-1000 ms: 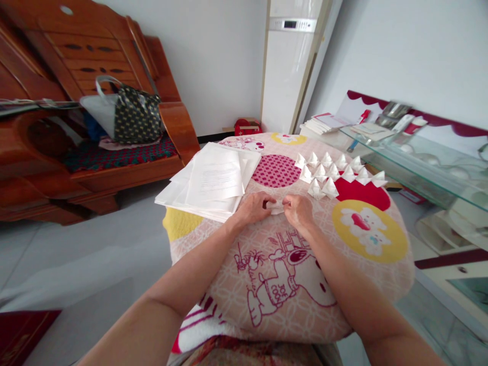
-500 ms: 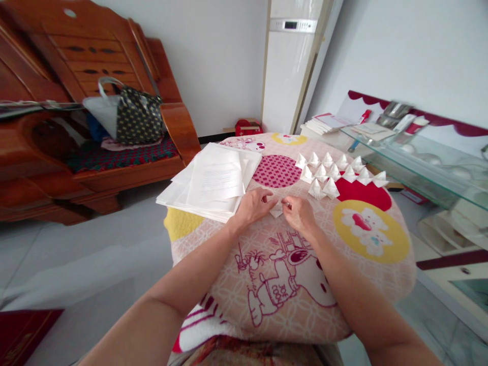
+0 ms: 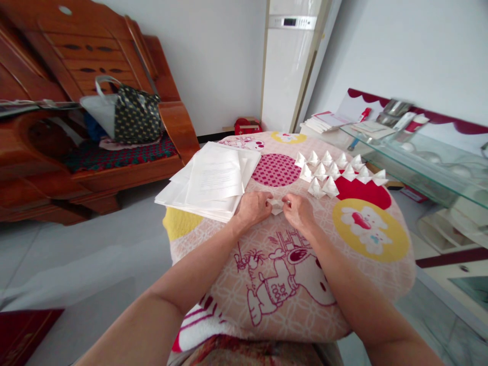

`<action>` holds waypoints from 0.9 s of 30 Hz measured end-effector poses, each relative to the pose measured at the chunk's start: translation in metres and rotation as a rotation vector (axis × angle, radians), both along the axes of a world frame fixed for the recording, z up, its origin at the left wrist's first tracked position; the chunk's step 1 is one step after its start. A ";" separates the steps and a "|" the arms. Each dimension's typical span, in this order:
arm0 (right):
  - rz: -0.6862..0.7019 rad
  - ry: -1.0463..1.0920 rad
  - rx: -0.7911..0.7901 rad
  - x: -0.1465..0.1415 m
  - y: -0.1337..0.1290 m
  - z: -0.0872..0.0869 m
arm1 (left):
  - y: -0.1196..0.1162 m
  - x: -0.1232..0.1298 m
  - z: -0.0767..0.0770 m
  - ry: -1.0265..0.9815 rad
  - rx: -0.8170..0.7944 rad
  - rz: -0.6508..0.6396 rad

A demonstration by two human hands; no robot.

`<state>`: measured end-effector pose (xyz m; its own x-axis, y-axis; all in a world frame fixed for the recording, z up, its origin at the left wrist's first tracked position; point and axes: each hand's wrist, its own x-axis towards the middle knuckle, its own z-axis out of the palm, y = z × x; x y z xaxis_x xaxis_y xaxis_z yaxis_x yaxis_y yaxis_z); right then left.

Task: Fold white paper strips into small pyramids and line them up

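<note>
A small piece of folded white paper is held between my two hands, just above or on the patterned tablecloth. My left hand pinches its left side, fingers curled. On the right side, my right hand grips it between thumb and fingertips. Its lower edge comes to a point; the fingers hide both ends. To the right of my hands stand several folded paper boats in loose rows. Left of my hands lies a stack of white paper sheets, the top one with printed lines.
A glass-shelved stand with papers and metal bowls is close to the table's right. On the left is a wooden bench carrying a patterned bag. A tall white air conditioner stands behind the table.
My left fingers have drawn back a little to the left and curled in at the paper's left end. The folded paper now looks wider between my hands. The boats and stack stay put.
</note>
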<state>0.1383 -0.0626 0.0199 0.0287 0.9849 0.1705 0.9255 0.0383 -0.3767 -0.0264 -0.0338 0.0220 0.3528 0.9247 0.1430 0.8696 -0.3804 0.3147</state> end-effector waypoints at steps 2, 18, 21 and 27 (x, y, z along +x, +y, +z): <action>-0.042 -0.019 -0.019 -0.003 0.000 0.002 | 0.000 0.002 0.000 0.031 -0.001 -0.004; 0.030 0.031 -0.021 0.011 0.002 -0.001 | 0.000 -0.003 0.001 -0.185 -0.061 -0.039; 0.015 0.004 -0.041 0.010 0.000 0.000 | -0.002 0.000 0.000 -0.162 -0.079 -0.012; -0.010 -0.064 -0.059 0.004 -0.002 0.001 | -0.003 0.001 -0.001 -0.177 -0.070 -0.042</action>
